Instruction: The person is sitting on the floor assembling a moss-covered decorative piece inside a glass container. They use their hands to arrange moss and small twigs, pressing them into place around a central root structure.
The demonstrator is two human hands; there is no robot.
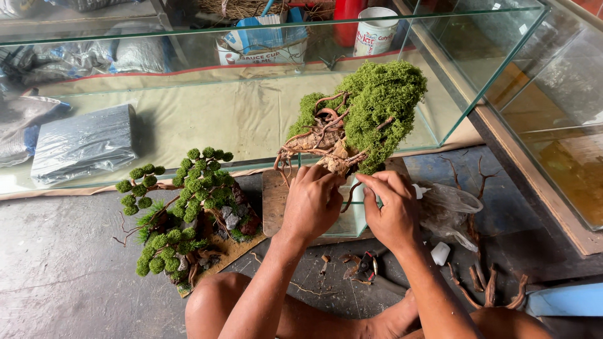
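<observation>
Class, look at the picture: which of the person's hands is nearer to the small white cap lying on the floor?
Right. The right hand is just up-left of the white cap; the left hand lies farther left, at the mossy driftwood tree.

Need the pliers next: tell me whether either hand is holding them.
No: the pliers lie on the floor while the left hand and right hand grip the moss tree.

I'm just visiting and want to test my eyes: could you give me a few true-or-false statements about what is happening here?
1. Both hands are at the base of the mossy driftwood tree. True: the left hand and right hand meet at its roots.
2. The glass tank is full of water. False: it looks dry.
3. A second small tree stands to the left. True.
4. The pliers are in the right hand. False: they lie on the floor.
</observation>
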